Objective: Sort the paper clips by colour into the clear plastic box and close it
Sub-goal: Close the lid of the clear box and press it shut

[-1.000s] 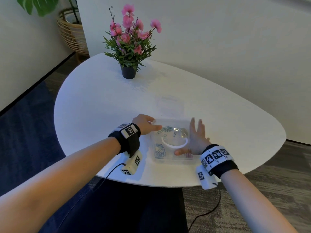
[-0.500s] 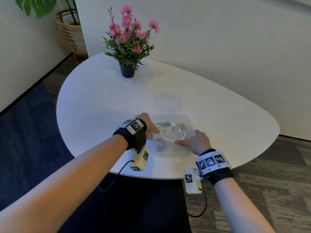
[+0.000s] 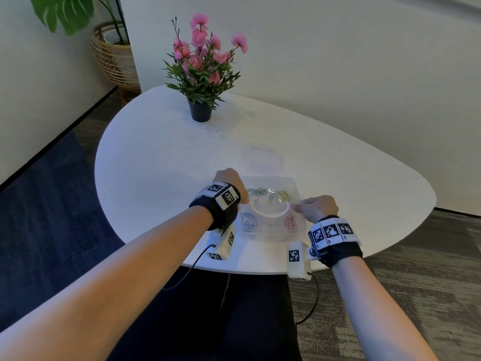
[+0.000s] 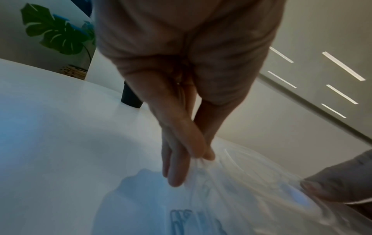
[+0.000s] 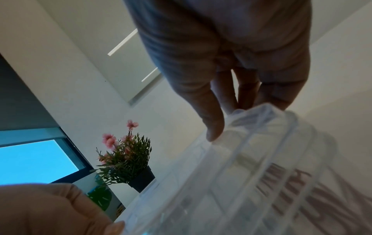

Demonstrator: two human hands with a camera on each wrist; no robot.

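Note:
The clear plastic box (image 3: 270,231) sits near the front edge of the white table (image 3: 156,165) with its lid down. Through the lid I see blue clips (image 3: 248,221), red clips (image 3: 290,221), green clips (image 3: 256,192) and yellow clips (image 3: 284,195), each in its own compartment. My left hand (image 3: 239,191) holds the box's left edge; in the left wrist view its thumb and fingers (image 4: 199,156) pinch the rim of the box (image 4: 251,182). My right hand (image 3: 308,207) pinches the right edge, with the thumb (image 5: 213,127) on top of the box (image 5: 251,159).
A pot of pink flowers (image 3: 201,74) stands at the far side of the table. A wicker planter (image 3: 114,56) sits on the floor at the back left. A wall runs behind the table. Cables (image 3: 192,267) hang from the wrist cameras over the table's front edge.
My right hand lay flat on the lid, then slid to the right edge and curled round it. My left hand shifted a little along the left edge. The box stayed put.

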